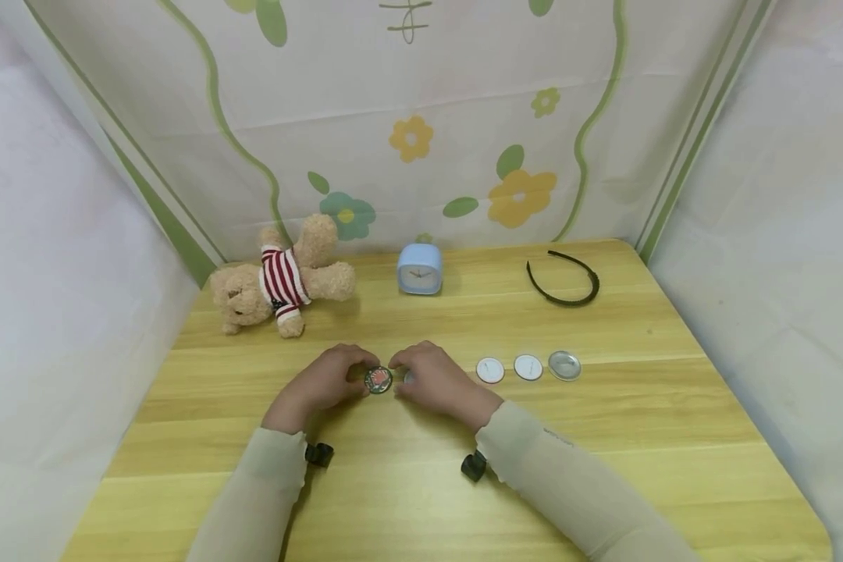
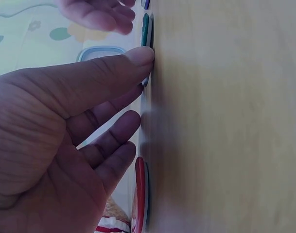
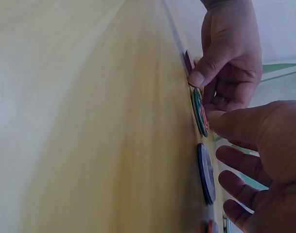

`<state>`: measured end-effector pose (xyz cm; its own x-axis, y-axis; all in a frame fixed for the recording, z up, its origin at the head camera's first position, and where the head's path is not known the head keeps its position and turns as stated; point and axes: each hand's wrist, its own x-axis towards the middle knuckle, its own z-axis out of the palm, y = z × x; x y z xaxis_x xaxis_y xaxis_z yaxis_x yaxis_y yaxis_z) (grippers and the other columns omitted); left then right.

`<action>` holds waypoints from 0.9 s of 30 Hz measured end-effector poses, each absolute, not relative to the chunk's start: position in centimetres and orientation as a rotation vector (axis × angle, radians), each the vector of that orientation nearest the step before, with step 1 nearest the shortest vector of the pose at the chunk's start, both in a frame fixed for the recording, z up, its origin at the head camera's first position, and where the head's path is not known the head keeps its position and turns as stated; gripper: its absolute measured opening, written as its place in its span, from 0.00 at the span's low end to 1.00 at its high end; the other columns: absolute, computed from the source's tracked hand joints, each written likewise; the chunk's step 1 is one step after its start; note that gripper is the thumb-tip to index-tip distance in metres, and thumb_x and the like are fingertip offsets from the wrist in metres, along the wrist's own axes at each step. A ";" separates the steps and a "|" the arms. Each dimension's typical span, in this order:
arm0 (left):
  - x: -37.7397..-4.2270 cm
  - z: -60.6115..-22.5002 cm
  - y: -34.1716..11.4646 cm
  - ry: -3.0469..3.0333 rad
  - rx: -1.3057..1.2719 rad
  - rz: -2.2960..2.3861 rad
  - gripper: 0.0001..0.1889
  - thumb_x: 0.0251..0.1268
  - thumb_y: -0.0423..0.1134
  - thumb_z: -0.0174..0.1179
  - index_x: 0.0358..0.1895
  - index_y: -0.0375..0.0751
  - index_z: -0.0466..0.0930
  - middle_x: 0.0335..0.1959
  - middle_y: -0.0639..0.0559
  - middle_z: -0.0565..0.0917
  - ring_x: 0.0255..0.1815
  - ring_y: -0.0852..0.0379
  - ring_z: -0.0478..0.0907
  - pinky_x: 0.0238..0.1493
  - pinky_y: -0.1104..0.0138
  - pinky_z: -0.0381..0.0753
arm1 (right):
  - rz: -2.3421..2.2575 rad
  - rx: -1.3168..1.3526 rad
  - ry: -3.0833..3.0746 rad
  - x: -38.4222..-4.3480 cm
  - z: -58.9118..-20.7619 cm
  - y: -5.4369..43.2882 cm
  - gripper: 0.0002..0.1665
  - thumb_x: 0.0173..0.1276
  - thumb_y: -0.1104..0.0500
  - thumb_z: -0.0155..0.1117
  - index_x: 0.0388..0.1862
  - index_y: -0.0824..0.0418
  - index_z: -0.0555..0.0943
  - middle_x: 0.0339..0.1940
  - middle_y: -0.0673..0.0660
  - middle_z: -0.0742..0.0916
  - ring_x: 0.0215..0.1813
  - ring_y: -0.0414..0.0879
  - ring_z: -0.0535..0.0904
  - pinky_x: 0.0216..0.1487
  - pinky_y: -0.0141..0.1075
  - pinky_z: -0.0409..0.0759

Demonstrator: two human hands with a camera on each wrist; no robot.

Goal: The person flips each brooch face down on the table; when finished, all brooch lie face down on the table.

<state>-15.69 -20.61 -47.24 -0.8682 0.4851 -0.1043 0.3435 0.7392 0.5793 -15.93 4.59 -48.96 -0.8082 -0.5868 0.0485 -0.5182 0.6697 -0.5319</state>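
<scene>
A round pin badge with a green rim and a reddish picture lies face up between the hands. My left hand pinches its left edge between thumb and fingers. Close by on the right, my right hand hovers with loosely bent fingers; whether a fingertip touches the badge I cannot tell. Under the right hand lies a blue-rimmed badge, back side up, mostly hidden in the head view. The left wrist view shows a red-rimmed badge beside the left hand's lower fingers, hidden from the head camera.
To the right, two white-backed badges and a silver-backed one continue the row on the wooden table. Behind stand a blue clock, a teddy bear lying on its side and a black headband. Fabric walls enclose the table.
</scene>
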 end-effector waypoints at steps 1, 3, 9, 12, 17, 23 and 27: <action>-15.7 -47.3 -20.6 2.688 0.642 0.835 0.20 0.71 0.33 0.74 0.64 0.45 0.87 0.63 0.48 0.87 0.71 0.42 0.79 0.76 0.44 0.75 | -0.811 -0.914 2.760 -16.0 -49.0 4.3 0.21 0.71 0.54 0.78 0.62 0.53 0.89 0.61 0.50 0.92 0.67 0.51 0.82 0.75 0.48 0.78; -15.6 -47.2 -20.6 2.681 0.630 0.849 0.20 0.71 0.33 0.74 0.65 0.44 0.87 0.63 0.49 0.87 0.71 0.43 0.79 0.76 0.44 0.76 | -0.793 -0.927 2.779 -16.0 -49.2 3.7 0.19 0.70 0.55 0.79 0.59 0.52 0.90 0.58 0.50 0.93 0.62 0.50 0.84 0.71 0.47 0.80; -15.6 -47.2 -20.7 2.668 0.612 0.868 0.18 0.70 0.32 0.75 0.60 0.47 0.87 0.59 0.52 0.88 0.69 0.44 0.80 0.75 0.43 0.76 | -0.756 -0.990 2.817 -15.9 -49.4 2.9 0.14 0.73 0.54 0.78 0.54 0.52 0.91 0.52 0.49 0.93 0.54 0.48 0.83 0.64 0.45 0.81; -15.6 -47.2 -20.6 2.672 0.617 0.858 0.15 0.69 0.32 0.75 0.56 0.48 0.87 0.56 0.52 0.88 0.67 0.45 0.80 0.74 0.43 0.76 | -0.737 -0.991 2.819 -15.9 -49.3 2.8 0.14 0.74 0.52 0.78 0.55 0.52 0.91 0.53 0.48 0.93 0.54 0.48 0.83 0.65 0.46 0.80; -15.6 -47.2 -20.6 2.668 0.638 0.849 0.13 0.69 0.31 0.75 0.52 0.48 0.87 0.55 0.52 0.87 0.65 0.46 0.80 0.73 0.44 0.77 | -0.693 -1.002 2.831 -15.9 -49.6 2.7 0.13 0.76 0.49 0.76 0.56 0.50 0.91 0.53 0.47 0.93 0.55 0.48 0.83 0.68 0.47 0.79; -15.6 -47.2 -20.6 2.680 0.698 0.828 0.13 0.70 0.31 0.74 0.53 0.47 0.89 0.55 0.52 0.88 0.63 0.47 0.82 0.69 0.45 0.80 | -0.648 -1.074 2.854 -15.9 -49.9 2.9 0.12 0.78 0.48 0.74 0.55 0.48 0.92 0.53 0.45 0.93 0.54 0.46 0.83 0.66 0.47 0.79; -15.6 -47.1 -20.6 2.690 0.717 0.810 0.14 0.70 0.32 0.74 0.55 0.47 0.90 0.55 0.53 0.89 0.62 0.47 0.83 0.67 0.46 0.82 | -0.628 -1.107 2.863 -16.0 -50.0 2.9 0.12 0.76 0.48 0.75 0.54 0.48 0.92 0.53 0.44 0.94 0.53 0.44 0.83 0.66 0.46 0.79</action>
<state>-15.60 -20.62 -47.15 -0.8504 0.5191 -0.0860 0.3852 0.7256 0.5702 -15.95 2.95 -49.98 -0.7502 -0.6475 0.1337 -0.6440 0.6699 -0.3693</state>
